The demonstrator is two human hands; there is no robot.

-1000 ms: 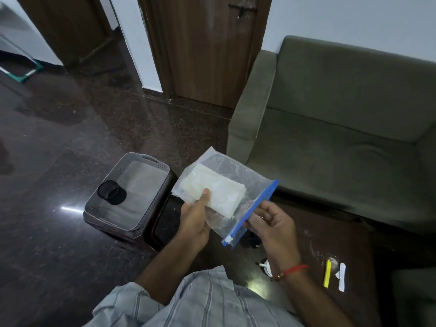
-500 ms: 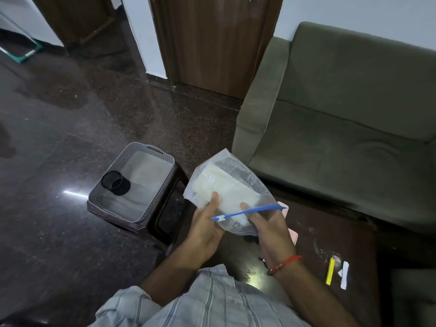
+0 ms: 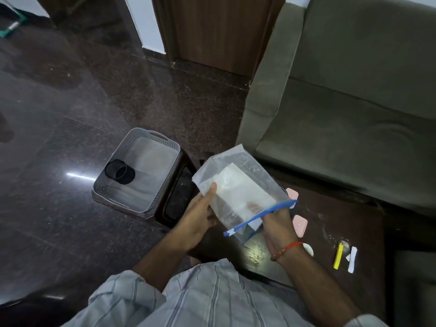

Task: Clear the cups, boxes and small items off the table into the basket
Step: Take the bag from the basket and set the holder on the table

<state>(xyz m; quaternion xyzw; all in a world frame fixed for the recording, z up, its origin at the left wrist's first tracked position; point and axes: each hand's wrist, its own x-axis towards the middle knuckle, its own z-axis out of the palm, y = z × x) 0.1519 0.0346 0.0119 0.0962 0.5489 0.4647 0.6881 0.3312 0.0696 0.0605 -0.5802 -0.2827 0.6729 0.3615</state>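
Your left hand (image 3: 200, 215) and right hand (image 3: 274, 223) both grip the zip bag (image 3: 238, 192) above the table's (image 3: 330, 215) left edge, beside the basket (image 3: 141, 171).

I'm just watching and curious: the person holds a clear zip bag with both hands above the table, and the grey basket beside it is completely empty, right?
Not quite. The head view shows the basket is not empty: a black cup lies inside it. The rest holds: the left hand and right hand both hold the clear zip bag.
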